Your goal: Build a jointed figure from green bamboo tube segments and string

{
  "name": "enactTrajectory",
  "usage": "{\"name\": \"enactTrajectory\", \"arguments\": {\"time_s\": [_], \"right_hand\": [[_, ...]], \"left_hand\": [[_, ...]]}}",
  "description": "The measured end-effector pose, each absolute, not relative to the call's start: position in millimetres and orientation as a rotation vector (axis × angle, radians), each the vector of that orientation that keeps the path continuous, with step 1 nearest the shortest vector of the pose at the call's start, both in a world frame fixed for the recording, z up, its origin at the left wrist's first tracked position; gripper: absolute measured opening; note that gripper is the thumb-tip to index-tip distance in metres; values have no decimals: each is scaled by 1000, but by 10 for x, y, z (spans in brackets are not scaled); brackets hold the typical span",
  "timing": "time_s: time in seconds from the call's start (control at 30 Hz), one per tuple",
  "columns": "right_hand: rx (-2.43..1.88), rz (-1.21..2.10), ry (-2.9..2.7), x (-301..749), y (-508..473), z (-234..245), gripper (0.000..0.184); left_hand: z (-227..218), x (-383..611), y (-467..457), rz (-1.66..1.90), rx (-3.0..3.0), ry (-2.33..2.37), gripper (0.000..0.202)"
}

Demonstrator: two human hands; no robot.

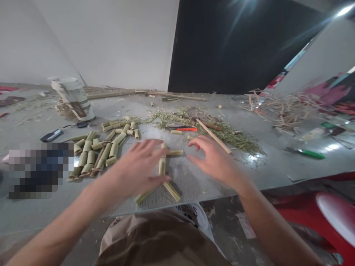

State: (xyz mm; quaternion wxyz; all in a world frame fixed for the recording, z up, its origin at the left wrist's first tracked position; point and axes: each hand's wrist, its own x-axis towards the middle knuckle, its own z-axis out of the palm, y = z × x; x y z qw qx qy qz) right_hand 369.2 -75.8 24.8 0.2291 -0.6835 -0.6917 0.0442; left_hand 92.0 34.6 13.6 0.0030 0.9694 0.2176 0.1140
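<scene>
Several cut bamboo pieces [162, 167] lie on the table in front of me in a stick-figure shape, with two slanted pieces at the bottom and one [175, 152] pointing right. My left hand [138, 166], slightly blurred, hovers over the left side of this shape with its fingers stretched, hiding part of it. To the right of the shape is my right hand [212, 159], its fingers curved and apart with nothing between them. Just beyond its fingertips lies a short bamboo piece [190, 137]. More bamboo pieces [91, 155] form a larger group on the left.
Green shavings [235, 138] spread behind my right hand, with a wooden-handled hammer [213, 135] and an orange cutter [187, 129]. A white bucket [73, 98] stands back left. Thin sticks [285, 111] and a green-handled knife [307, 152] lie right; a red chair [305, 214] is below.
</scene>
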Motion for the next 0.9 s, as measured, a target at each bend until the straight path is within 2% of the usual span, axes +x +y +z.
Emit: {"name": "enactTrajectory", "arguments": {"time_s": [0.07,0.13,0.2,0.4,0.9], "right_hand": [[-1892,197,-1972,3601,-796,107,60],[-1904,288,-2018,3535,-827,-40,86],[-1911,331,-2037,3487,-839,-163,99],[-1922,336,-2128,3345,-784,-290,126],[-1929,261,-2160,3419,-582,-460,109]], "left_hand": [[26,1165,226,234,3036,527,105],[-64,1275,240,145,3025,454,122],[-119,1261,346,68,2989,366,127],[-229,1093,560,-52,2901,283,116],[-325,1079,637,39,2985,236,91]]}}
